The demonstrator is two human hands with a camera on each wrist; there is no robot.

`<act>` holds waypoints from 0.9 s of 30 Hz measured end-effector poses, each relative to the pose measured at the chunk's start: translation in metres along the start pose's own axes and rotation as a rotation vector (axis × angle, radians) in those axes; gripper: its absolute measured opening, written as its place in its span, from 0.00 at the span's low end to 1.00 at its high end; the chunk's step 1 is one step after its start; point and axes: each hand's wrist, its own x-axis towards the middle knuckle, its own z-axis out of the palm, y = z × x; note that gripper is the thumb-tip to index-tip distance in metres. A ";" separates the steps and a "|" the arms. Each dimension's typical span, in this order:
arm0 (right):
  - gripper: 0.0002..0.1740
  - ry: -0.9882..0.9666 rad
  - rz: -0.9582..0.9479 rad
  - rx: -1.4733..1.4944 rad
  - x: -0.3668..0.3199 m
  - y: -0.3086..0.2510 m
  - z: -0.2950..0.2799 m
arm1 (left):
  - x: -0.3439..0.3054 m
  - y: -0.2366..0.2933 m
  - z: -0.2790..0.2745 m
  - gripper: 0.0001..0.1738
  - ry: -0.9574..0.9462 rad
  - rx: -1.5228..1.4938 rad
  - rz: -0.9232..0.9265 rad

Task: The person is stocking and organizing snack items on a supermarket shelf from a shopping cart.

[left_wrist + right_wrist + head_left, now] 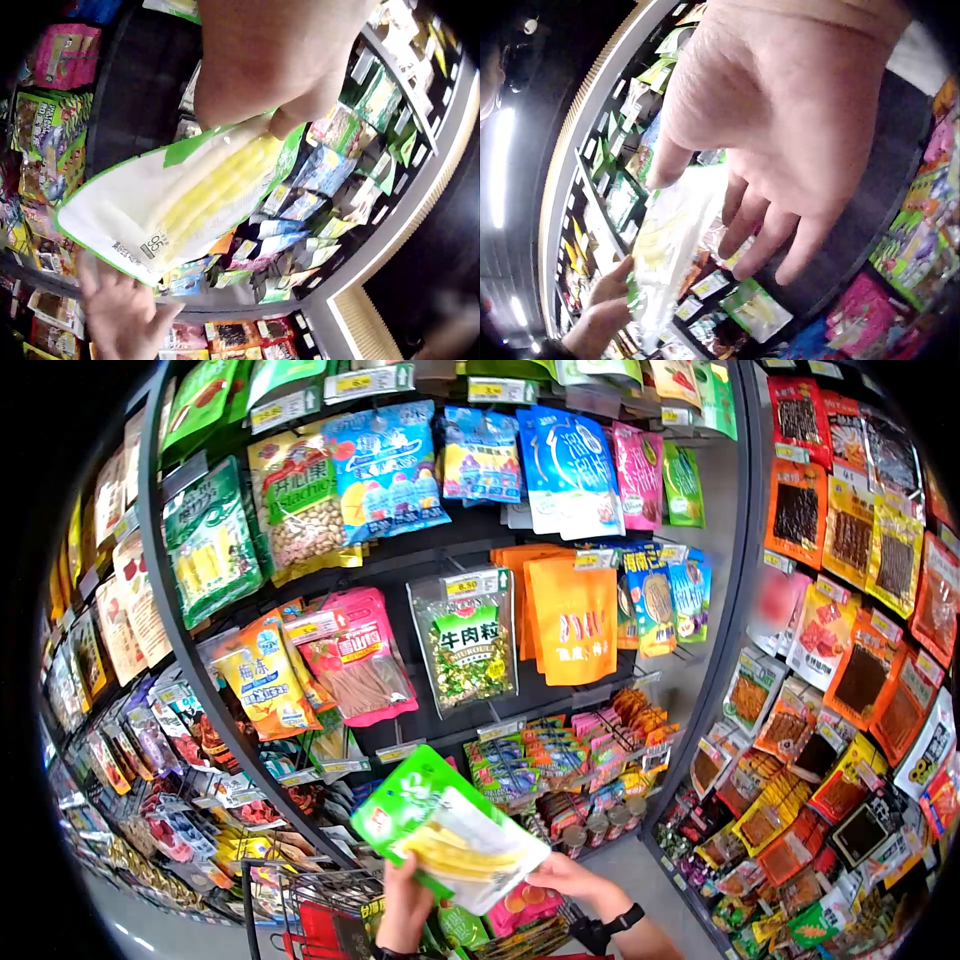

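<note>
A green and white snack bag (455, 830) with long yellow pieces showing through its clear front is held tilted before the shelves. My left hand (405, 905) pinches it by its lower left edge, the thumb lying on the front. In the left wrist view the bag (202, 195) hangs out from that hand (277, 67). My right hand (575, 882) is at the bag's opposite end, fingertips close to the white corner. Seen from the right wrist, this hand (780, 127) has its fingers spread and extended, with the bag (671, 240) beyond the thumb.
Behind the bag stands a shelf rack with hanging snack bags, among them a green beef-cube bag (465, 645) and orange bags (570, 620). A shopping cart (300, 880) holding several packages is below my hands. Another rack of packets (850, 660) rises at right.
</note>
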 end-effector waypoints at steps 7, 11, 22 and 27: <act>0.17 0.456 -0.110 -0.093 -0.009 0.022 0.001 | -0.030 -0.003 -0.039 0.27 0.034 0.691 -0.109; 0.15 0.473 -0.069 -0.214 -0.031 0.036 -0.006 | -0.055 -0.019 -0.117 0.18 0.098 0.724 -0.307; 0.16 0.441 -0.010 -0.102 -0.052 0.045 0.005 | -0.087 -0.026 -0.131 0.19 0.132 0.418 -0.328; 0.18 0.487 -0.063 0.102 -0.045 0.040 0.031 | -0.091 -0.012 -0.080 0.16 0.045 0.258 -0.274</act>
